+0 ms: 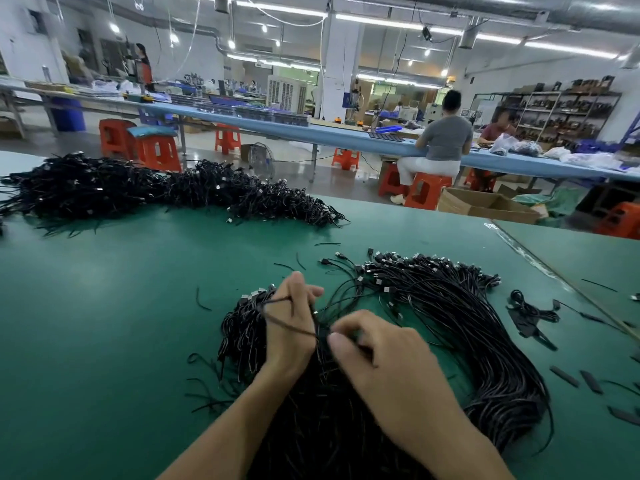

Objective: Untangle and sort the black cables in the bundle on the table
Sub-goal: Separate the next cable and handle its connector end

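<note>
Fingers of the left hand [294, 317] curl round a looped black cable [291, 323] above the bundle [467, 327] on the green table [121, 306]; the right hand [381, 355] pinches that strand. Tugging hard may cinch the tangle or drag neighbouring cables.

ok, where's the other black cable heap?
Head view: the heap lies far left on the green table, beyond the left hand and the near bundle.

Left hand [292, 320] and right hand [381, 355] close together atop the black cable bundle [457, 323] — green table [104, 323] beneath
</note>
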`<control>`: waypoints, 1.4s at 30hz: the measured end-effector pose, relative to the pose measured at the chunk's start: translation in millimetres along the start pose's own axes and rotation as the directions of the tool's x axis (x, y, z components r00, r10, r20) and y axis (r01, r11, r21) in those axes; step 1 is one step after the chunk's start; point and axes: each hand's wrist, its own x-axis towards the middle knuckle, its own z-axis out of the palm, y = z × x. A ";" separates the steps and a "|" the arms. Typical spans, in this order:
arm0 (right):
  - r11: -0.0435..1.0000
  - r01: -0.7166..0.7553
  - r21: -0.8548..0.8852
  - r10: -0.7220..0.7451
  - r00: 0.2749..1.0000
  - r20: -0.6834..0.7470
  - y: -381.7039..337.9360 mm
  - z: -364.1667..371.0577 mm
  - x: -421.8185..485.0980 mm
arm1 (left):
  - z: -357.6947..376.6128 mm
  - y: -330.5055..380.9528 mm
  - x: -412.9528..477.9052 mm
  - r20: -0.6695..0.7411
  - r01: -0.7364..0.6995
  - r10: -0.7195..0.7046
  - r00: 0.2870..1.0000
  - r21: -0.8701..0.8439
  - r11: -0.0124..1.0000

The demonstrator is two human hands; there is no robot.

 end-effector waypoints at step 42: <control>0.836 -0.304 0.457 0.344 0.939 -0.005 81.5 40.1 -1.8 | -43.4 24.3 -30.9 0.933 0.607 -0.066 0.355 -0.176 0.775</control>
